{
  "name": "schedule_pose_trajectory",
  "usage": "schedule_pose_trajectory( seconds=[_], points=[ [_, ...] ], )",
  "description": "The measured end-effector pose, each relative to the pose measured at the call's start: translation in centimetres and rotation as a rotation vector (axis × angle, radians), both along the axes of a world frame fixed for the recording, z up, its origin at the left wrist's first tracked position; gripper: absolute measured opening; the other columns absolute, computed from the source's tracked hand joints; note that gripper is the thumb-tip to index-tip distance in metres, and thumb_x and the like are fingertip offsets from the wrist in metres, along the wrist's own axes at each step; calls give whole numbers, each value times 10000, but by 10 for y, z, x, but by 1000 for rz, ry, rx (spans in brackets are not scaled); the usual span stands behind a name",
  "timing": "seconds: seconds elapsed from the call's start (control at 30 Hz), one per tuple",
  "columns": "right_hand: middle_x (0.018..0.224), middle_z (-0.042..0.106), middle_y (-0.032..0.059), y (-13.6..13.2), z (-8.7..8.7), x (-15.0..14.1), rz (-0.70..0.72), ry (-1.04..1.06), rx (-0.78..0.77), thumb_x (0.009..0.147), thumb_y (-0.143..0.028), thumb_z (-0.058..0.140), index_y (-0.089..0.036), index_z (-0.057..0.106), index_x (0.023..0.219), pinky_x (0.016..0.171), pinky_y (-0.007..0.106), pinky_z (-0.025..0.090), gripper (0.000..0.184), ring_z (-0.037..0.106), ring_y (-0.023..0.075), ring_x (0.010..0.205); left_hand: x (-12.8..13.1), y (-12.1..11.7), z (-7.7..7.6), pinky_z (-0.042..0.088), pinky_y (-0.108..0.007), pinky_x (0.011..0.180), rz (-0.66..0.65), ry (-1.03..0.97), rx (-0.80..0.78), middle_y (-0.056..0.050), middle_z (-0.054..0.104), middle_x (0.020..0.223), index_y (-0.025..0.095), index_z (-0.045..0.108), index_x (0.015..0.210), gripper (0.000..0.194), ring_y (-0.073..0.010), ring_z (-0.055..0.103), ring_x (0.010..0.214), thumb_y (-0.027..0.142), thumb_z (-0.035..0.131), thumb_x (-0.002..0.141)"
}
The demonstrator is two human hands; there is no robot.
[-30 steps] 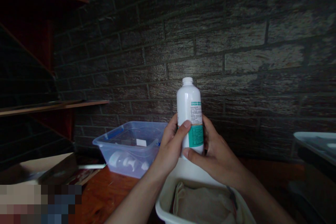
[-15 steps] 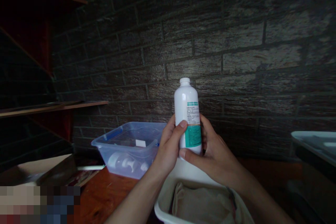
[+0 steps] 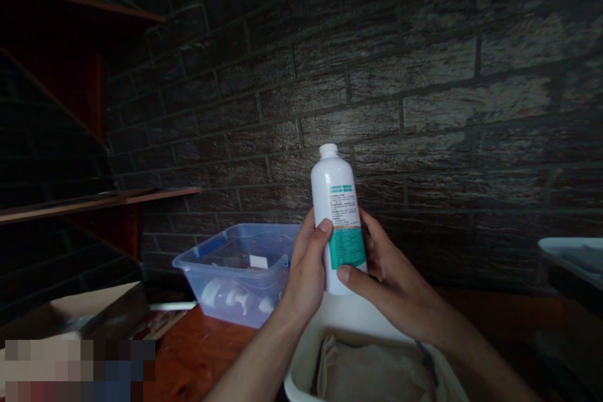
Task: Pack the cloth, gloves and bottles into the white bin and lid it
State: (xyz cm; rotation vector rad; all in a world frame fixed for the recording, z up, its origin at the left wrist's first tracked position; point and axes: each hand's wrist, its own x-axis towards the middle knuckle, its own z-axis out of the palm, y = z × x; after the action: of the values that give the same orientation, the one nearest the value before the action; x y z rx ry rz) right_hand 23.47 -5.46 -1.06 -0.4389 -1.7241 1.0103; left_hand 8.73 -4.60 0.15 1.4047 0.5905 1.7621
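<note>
Far left, an upper reddish-brown wooden shelf and a lower narrow wooden shelf jut out, items on the upper one too dim to name. Below them, an open tan cardboard box, contents unclear; a thin pale strip lies between it and the next container. That is a translucent bluish plastic bin with flared rim, on a reddish-brown wooden tabletop; rounded white objects show dimly through its wall, a small white rectangle near its top. Next, the left bare hand, gripping: thumb laid on the front of an upright white cylindrical plastic bottle, its fingers largely hidden. Bottle is at centre, tilted slightly, held up in front of the dark, rough-faced brick wall; narrow neck with a white top, small dark print above a green label panel, both facing the viewer. Right bare hand also grips it, lower down: thumb across the bottom of the green panel, fingers wrapped around the far side. Under both hands, a white rounded-corner plastic tub holding a folded beige cloth. Far right, partly cut off, a pale-rimmed container, contents indistinct.
</note>
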Motion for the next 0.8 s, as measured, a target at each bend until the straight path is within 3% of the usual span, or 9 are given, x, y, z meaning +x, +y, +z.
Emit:
schedule_pose_trajectory(
  seconds=[0.13,0.27,0.5,0.63,0.8],
  points=[
    [1368,635,56,0,-2,-2,51,49,-12,912,-290,743,-364,301,1575,1042,444,541,801,671,233,1137,0,0,1,512,-325,882,-6,-12,9,-54,739,1166,189,657,1277,387,-241,687,1015,425,576,981],
    [1333,650,54,-1,-4,-4,65,64,-52,927,-297,724,-372,303,1567,972,408,584,770,693,219,1069,-2,2,2,473,-342,983,-2,47,16,-62,722,1223,183,636,1308,403,-255,647,1137,422,541,998],
    [1249,681,55,3,-7,-6,-90,2,52,927,-293,710,-354,354,1549,951,414,589,719,704,216,985,-1,8,-1,450,-348,1028,11,71,48,-43,694,1295,232,648,1275,354,-264,617,1216,439,557,1002],
    [1254,684,58,4,-8,-6,-144,-23,89,919,-295,712,-363,327,1565,909,405,609,755,711,221,961,1,8,-2,447,-366,1070,-55,57,57,-37,661,1363,267,601,1374,395,-264,596,1272,441,537,1024],
    [1359,652,63,5,-5,-5,-157,-30,111,917,-296,709,-365,261,1603,969,427,589,823,706,249,1088,1,8,-2,425,-396,1125,-124,43,71,-36,628,1423,287,538,1458,437,-270,553,1341,424,501,1045]
  ],
)
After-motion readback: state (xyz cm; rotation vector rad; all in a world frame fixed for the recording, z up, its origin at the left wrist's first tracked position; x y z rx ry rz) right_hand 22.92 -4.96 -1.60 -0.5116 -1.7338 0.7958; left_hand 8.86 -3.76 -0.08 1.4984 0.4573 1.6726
